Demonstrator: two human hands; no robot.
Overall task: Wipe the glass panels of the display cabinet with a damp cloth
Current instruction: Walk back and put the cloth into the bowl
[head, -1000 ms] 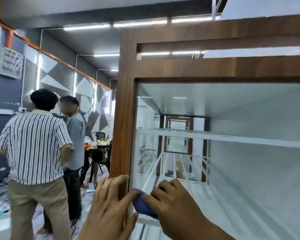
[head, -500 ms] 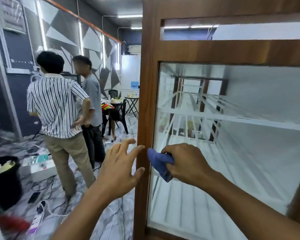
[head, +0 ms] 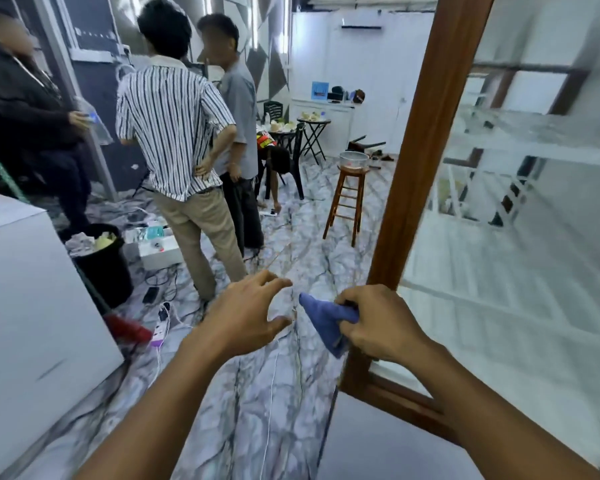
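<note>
holding a bunched blue cloth in the right hand, fingers curled round it, low against the display cabinet by its wooden corner post. cloth left of that post, off the glass panel on the post's right; hard to tell whether touching the wood. left hand held out just beside the cloth, apart from it, fingers spread and loosely bent, grasping nothing. beneath both hands, marbled floor with a power strip and cables. farther back, a wooden stool bearing a clear bowl, a full black bin — and a person in a striped shirt, back to the camera, among others.
</note>
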